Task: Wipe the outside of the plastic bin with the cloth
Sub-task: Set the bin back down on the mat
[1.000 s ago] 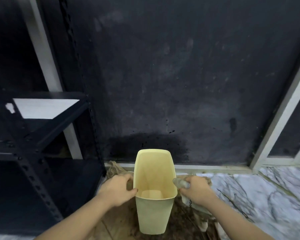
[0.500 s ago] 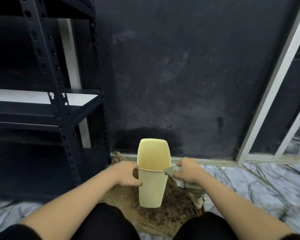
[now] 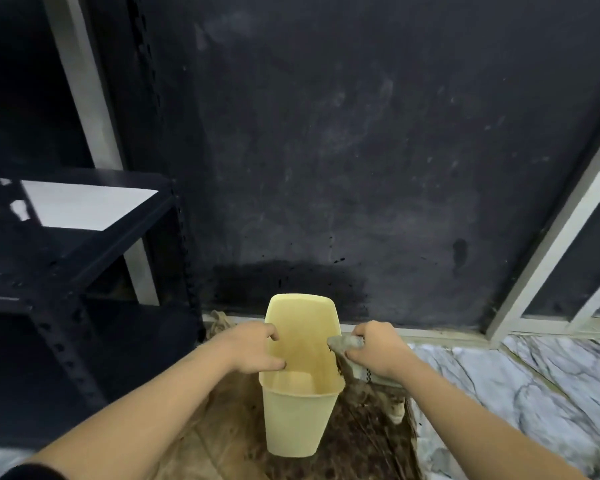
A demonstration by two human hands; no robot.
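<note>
Plastic bin (image 3: 297, 417) (pale yellow) stands on brown floor (image 3: 222, 445) before dark wall (image 3: 326, 150).

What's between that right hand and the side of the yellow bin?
A grey cloth. The right hand grips it bunched against the outer right wall of the yellow bin, near the rim, as the head view shows. The left hand holds the opposite rim bare.

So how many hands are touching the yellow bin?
2. The left hand grips the yellow bin on its left rim; the right hand presses a cloth against its right side.
</note>
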